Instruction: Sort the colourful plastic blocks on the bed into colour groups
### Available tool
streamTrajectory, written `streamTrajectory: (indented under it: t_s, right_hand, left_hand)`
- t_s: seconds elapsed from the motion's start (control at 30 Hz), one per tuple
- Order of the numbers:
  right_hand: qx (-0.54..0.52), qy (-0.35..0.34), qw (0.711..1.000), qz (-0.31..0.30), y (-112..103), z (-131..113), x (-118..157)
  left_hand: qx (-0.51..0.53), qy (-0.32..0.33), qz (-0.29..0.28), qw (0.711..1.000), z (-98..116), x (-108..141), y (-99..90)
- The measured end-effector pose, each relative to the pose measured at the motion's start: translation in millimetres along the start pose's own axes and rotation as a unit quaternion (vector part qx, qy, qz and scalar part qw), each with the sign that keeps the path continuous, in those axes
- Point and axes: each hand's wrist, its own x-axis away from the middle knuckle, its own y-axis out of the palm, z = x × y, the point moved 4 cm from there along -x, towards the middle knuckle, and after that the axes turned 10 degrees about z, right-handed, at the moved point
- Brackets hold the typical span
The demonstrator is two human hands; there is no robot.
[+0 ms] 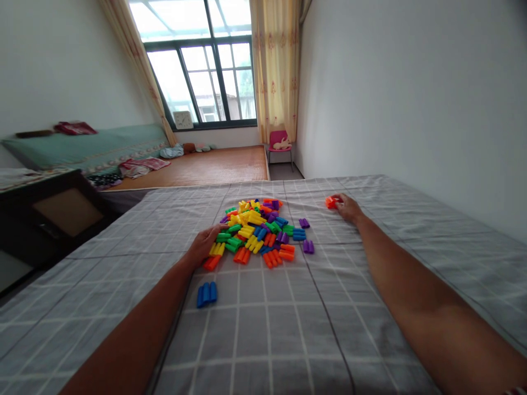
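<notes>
A heap of plastic pieces in yellow, green, blue, orange and purple, with a yellow piece (256, 218) near its top, lies on a grey checked cloth (263, 329). My left hand (206, 241) rests at the heap's left edge, its fingers stretched toward the green and purple pieces; the fingertips are partly hidden among them. Off to the right of the heap, my right hand (348, 208) has its fingers closed on an orange piece (330, 202) at the cloth. A blue piece (206, 294) lies by itself nearer to me, below my left hand.
Purple pieces (308, 247) lie just right of the heap. Beyond the cloth are a brown mat (222, 164) with clothes on it, a pink chair (279, 137) and a window. A dark cabinet (45, 219) stands at the left, a white wall at the right.
</notes>
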Motion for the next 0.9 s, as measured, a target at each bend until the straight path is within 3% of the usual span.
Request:
streamTrajectory:
  t_s: [0.17,0.33,0.47,0.57,0.7,0.9]
  right_hand:
    - [-0.020,0.034,0.999,0.019,-2.5,-0.2,0.2]
    - [-0.026,0.042,0.999,0.013,-7.4,-1.7,0.5]
    - [-0.002,0.079,0.997,0.011,-10.5,1.2,0.7]
    - [-0.007,0.051,0.998,0.031,-10.5,-3.2,0.8]
    - [0.006,0.005,1.000,-0.001,-4.0,-8.8,3.2]
    - [0.018,0.006,1.000,0.003,-4.3,-7.0,2.4]
  left_hand:
    - [0.002,-0.012,-0.012,1.000,-5.7,-2.4,-1.2]
    - [-0.019,0.018,0.025,0.999,0.1,-2.5,-6.8]
    - [-0.012,-0.001,0.034,0.999,5.3,2.6,-4.9]
    - [-0.001,-0.027,0.045,0.999,7.2,6.4,-2.3]
    - [-0.011,-0.029,0.063,0.997,10.8,8.8,-3.7]
    - [-0.044,-0.015,0.079,0.996,13.3,7.6,-11.4]
